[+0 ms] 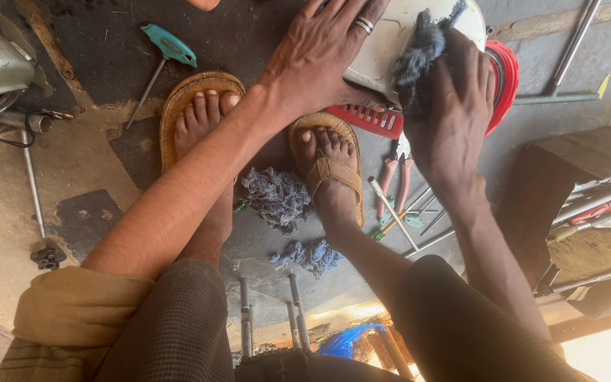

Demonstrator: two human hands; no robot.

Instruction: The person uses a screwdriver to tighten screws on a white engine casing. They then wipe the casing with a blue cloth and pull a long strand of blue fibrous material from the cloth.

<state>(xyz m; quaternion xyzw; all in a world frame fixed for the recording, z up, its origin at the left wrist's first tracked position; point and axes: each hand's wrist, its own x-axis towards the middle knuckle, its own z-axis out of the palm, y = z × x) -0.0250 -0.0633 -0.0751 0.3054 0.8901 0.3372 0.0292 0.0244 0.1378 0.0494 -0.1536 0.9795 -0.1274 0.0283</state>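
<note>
Below the right hand [454, 106] pliers [396, 177] and thin rods [426, 212] block the floor [93, 170], while left of the left hand [319, 53] it lies mostly bare.

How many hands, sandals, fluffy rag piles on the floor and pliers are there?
Hands: 2, left hand and right hand
Sandals: 2, one and the other
Rag piles on the floor: 2, bigger and smaller
Pliers: 1
Total: 7
</note>
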